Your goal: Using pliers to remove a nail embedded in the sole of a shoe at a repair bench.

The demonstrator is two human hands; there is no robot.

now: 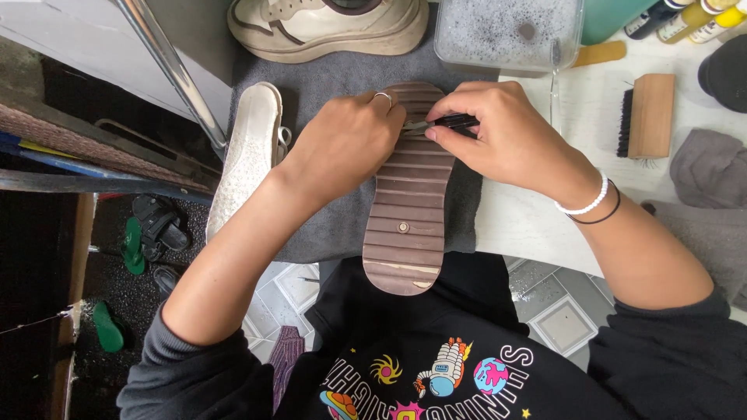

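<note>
Pinning the brown ridged sole (406, 194) face-up on the grey towel (334, 78), the left hand (346, 144) presses its toe end steady, so the right hand (498, 132), pinched shut around a thin black tool (453, 121), can work the grooves.

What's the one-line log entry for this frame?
left hand: steadies brown ribbed sole | right hand: pinches small black tool against sole | sole: upturned on grey towel | wooden brush: idle

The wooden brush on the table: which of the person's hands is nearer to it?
Right. The right hand lies just left of the wooden brush; the left hand is farther off, across the brown ridged sole.
</note>
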